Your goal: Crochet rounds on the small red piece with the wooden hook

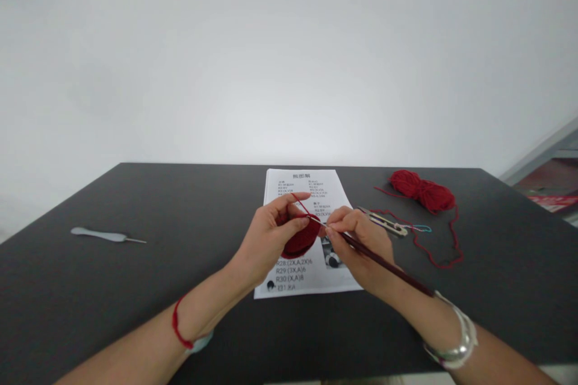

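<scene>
My left hand pinches a small dark red crochet piece, with its index finger stretched out and a strand of red yarn running taut from it down to the work. My right hand grips a crochet hook with a long dark brown handle. The hook's thin metal tip meets the upper edge of the crochet piece. Whether a loop sits on the tip is too small to tell. Both hands are held above printed sheets of paper, hiding part of the text.
Right of my hands lie a utility knife, a small blue stitch marker or pin and a red yarn skein with a loose trailing strand. A grey-handled hook lies at left on the dark table. A white wall stands behind.
</scene>
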Demonstrator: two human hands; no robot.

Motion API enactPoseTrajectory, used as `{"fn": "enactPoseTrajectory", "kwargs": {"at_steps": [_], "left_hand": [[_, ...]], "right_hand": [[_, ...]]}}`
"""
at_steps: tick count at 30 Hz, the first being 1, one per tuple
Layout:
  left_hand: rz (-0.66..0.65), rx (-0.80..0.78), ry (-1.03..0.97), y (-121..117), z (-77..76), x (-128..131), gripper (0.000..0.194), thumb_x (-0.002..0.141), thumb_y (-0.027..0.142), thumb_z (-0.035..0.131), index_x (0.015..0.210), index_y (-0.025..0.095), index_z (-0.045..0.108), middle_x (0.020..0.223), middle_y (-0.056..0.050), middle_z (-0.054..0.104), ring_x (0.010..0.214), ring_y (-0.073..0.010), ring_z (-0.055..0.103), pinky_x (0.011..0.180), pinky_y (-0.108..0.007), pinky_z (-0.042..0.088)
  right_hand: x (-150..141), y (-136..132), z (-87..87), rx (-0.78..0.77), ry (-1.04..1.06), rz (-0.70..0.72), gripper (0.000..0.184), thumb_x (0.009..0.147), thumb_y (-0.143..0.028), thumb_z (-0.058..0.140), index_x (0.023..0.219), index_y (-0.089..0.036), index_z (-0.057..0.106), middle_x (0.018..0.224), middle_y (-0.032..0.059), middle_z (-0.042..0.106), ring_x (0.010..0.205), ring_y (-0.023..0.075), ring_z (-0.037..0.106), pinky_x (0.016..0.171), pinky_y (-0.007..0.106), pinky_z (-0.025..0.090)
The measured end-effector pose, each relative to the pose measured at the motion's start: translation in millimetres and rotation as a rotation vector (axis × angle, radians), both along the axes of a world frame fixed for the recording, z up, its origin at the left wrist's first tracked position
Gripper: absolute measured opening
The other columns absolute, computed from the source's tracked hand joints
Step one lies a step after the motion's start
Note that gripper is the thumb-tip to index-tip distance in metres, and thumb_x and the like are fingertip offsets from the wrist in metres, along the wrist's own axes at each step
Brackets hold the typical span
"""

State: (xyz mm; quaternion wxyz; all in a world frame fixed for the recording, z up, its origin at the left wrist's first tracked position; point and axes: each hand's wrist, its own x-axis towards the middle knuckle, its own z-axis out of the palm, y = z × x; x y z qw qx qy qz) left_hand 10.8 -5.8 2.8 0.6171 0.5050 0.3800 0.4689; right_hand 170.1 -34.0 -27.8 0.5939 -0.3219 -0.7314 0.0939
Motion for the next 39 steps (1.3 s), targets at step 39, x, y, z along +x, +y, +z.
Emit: {"fn": "enactPoseTrajectory", "kwargs": {"at_steps": [39], "left_hand": [[0.079,0.128,0.107,0,-2.6,-1,0.037,0.072,0.011,0.065,0.107,0.021,0.073,0.071,0.004,0.058,0.068,-0.0122,0.051,0.067,-0.023,0.039]], "right_hand": [[-6,8,1.0,-0.72,0.776,0.398,0.017,0.081,-0.022,0.065,0.069,-0.02,0.053,0.057,-0.0058,0.049,0.049,0.0095,0.044,0.046,0.022,0.041]]}}
